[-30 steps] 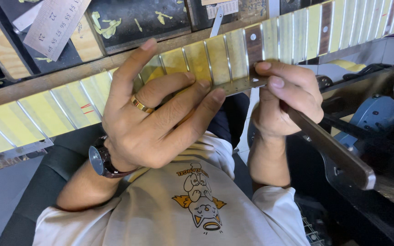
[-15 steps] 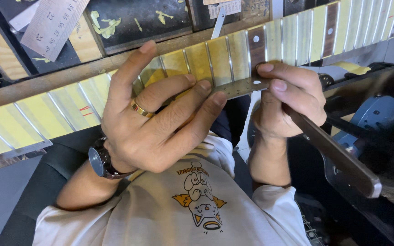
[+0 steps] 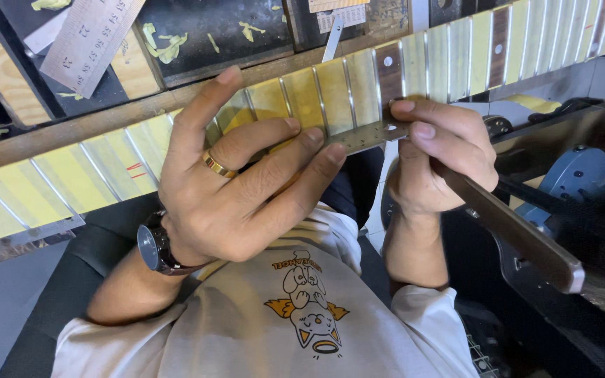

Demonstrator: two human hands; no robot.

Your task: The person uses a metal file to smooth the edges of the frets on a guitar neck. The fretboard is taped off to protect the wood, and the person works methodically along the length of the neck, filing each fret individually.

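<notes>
Brown fretboard (image 3: 388, 66) striped with pale yellow-green tape between silver frets (image 3: 349, 87), white dots on the bare wood, small red marks on one taped patch. Gold ring (image 3: 217, 165) on the left hand (image 3: 236, 189), black watch (image 3: 154, 246) with a silver edge at the wrist. Grey steel file (image 3: 369, 134) under the right hand (image 3: 439, 157), running into a dark brown handle (image 3: 519, 234) with a silver tip. Off-white shirt (image 3: 274, 329) printed with an orange and white cartoon figure. Silver ruler (image 3: 89, 38) on the black surface (image 3: 197, 49), flecked with yellow scraps. Blue-grey round housing (image 3: 582, 178) at right.
</notes>
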